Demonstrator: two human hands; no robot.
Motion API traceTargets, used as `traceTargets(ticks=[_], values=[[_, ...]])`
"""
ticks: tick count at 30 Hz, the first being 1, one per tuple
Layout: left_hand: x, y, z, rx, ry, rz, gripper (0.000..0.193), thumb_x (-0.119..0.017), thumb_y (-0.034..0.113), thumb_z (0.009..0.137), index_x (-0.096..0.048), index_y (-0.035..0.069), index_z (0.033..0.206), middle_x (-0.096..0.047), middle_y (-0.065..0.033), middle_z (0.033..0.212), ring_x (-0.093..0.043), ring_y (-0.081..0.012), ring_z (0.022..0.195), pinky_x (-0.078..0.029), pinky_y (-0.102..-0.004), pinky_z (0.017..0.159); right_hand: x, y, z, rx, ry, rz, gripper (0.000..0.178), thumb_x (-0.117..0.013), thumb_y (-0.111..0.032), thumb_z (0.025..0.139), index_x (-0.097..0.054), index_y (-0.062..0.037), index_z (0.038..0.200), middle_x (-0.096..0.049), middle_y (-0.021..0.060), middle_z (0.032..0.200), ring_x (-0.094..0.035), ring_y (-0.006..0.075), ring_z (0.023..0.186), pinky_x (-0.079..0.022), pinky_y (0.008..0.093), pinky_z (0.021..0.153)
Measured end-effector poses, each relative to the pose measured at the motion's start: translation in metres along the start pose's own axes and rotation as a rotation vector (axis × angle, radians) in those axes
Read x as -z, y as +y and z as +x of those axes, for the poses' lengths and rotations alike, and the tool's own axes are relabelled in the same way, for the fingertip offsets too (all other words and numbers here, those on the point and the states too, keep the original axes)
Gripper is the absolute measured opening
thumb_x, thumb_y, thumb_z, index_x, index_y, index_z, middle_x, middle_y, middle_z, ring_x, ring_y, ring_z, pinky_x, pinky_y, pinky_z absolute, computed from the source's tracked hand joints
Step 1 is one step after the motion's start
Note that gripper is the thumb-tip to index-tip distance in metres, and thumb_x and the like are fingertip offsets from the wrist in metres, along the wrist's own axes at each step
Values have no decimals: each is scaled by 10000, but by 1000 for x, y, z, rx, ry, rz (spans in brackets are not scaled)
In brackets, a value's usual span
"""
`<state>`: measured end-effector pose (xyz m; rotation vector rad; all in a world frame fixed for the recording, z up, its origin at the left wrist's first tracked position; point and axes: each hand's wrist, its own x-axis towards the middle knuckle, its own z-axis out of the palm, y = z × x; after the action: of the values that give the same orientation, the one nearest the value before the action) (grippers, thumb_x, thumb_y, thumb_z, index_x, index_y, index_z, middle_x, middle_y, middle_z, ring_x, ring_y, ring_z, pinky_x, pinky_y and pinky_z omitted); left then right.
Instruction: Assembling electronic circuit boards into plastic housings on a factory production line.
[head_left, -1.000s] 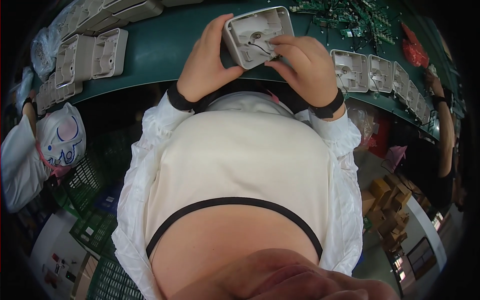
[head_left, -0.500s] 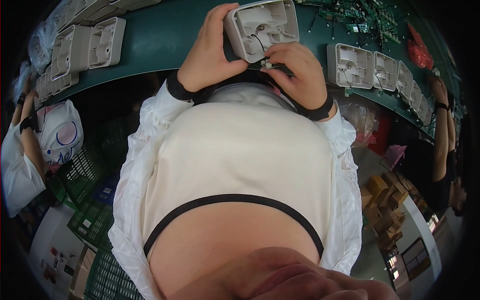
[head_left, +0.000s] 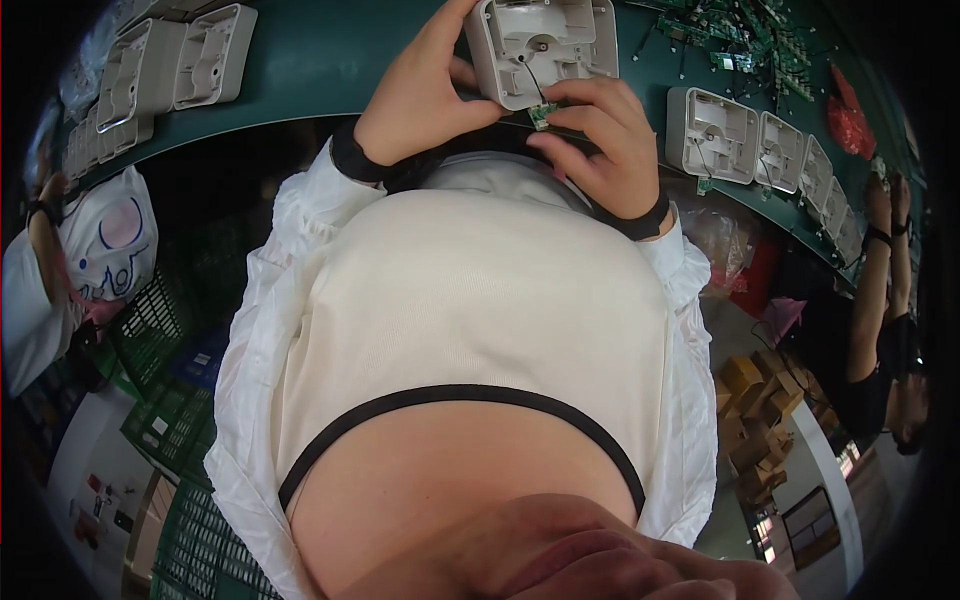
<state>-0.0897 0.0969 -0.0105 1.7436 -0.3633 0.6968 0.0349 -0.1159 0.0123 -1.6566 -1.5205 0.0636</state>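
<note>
A light grey plastic housing, its ribbed hollow side facing me, is tilted at the bench's near edge. My left hand grips it, fingers along its left side and thumb at the lower left corner. From a hole inside, a thin black wire runs over the near wall to a small green circuit board, which hangs just outside. My right hand is beside that board, fingertips near the wire and the housing's lower right edge. Its thumb is apart from the fingers, below the board.
More grey housings stand in a row on the right, some with small boards dangling. Others are stacked at left. Loose circuit boards pile up at the back right, near a red plastic bag. Co-workers' arms show at both sides.
The housing has shifted slightly right and away from me. My right thumb has parted from the fingers, and the small board now shows its green face, hanging by the wire.
</note>
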Motion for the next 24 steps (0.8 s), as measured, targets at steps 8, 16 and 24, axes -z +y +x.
traceTargets(ticks=[8, 16, 24], values=[[-2, 20, 8, 507, -25, 86, 1050, -827, -11, 735, -232, 86, 1594, -473, -156, 1473, -689, -233, 1062, -586, -319, 850, -15, 2, 8, -132, 67, 37, 204, -819, -101, 786, -709, -45, 949, -724, 79, 1076, -656, 289, 951, -515, 378, 829], [-4, 9, 1, 709, -80, 77, 1084, -847, 32, 747, -189, 98, 1606, -627, -152, 1299, -745, -214, 798, -593, -313, 737, 1, 2, 8, -43, -21, -138, 122, -789, -141, 829, -721, -80, 909, -683, 29, 949, -626, 267, 920, -482, 390, 790], [-34, 19, 34, 793, -336, 161, 1102, -883, 85, 736, -212, 58, 1611, -632, -207, 1309, -753, -241, 795, -591, -332, 693, 27, -9, -28, -86, -52, -310, 109, -771, -204, 849, -715, -120, 892, -635, 9, 893, -604, 236, 944, -451, 377, 796]])
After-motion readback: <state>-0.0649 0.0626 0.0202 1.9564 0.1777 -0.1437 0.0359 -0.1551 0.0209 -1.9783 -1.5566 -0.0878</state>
